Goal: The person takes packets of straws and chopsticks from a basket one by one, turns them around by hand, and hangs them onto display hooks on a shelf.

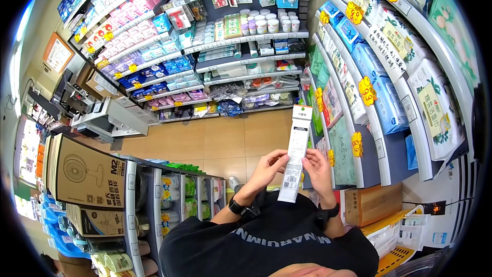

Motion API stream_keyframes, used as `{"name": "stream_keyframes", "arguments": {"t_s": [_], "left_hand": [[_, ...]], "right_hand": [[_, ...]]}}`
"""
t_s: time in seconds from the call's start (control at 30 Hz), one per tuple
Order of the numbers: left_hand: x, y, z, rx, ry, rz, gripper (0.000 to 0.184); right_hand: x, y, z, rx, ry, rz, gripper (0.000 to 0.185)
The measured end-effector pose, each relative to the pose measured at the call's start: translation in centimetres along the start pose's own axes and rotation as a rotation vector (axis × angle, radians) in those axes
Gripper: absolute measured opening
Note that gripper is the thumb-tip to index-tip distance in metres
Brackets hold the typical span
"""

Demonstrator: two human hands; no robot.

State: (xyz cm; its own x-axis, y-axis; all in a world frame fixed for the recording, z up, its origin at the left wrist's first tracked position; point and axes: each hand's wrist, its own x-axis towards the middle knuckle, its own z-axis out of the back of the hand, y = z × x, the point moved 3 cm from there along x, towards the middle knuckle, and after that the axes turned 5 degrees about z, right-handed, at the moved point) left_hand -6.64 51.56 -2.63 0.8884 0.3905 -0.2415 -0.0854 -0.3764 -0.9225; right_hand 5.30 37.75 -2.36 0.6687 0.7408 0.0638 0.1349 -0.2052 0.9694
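Note:
A long, narrow white package (296, 156) with printed text, a barcode near its lower end and an orange strip at its top is held upright in front of my chest. My left hand (269, 168) grips its left edge, thumb against the front. On the opposite edge, my right hand (318, 169) pinches it with thumb and fingers. The fingers behind the package are partly hidden. Both wrists wear black bands.
Shelves of packaged goods (246, 36) stand ahead across the tiled floor (220, 136). On the right, close by, a shelf holds tissue packs (379, 87). To the left are fan boxes (87, 172). A yellow basket (397, 259) sits at lower right.

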Motion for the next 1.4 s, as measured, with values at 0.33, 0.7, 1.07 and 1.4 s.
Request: {"name": "stream_keyframes", "arguments": {"t_s": [0.33, 0.7, 1.07, 1.4], "left_hand": [[-0.1, 0.2, 0.1, -0.032, 0.014, -0.06, 0.023], [-0.3, 0.0, -0.1, -0.045, -0.014, -0.066, 0.021], [-0.5, 0.1, 0.1, -0.026, -0.032, -0.088, 0.02], [-0.6, 0.3, 0.3, 0.009, -0.055, -0.078, 0.021]], "right_hand": [[-0.4, 1.5, 0.0, 0.058, -0.012, -0.015, 0.039], [-0.9, 2.3, 0.1, 0.032, -0.001, 0.001, 0.036], [-1.3, 2.6, -0.1, 0.04, 0.039, 0.007, 0.038], [-1.6, 2.7, -0.3, 0.053, 0.031, -0.022, 0.04]]}}
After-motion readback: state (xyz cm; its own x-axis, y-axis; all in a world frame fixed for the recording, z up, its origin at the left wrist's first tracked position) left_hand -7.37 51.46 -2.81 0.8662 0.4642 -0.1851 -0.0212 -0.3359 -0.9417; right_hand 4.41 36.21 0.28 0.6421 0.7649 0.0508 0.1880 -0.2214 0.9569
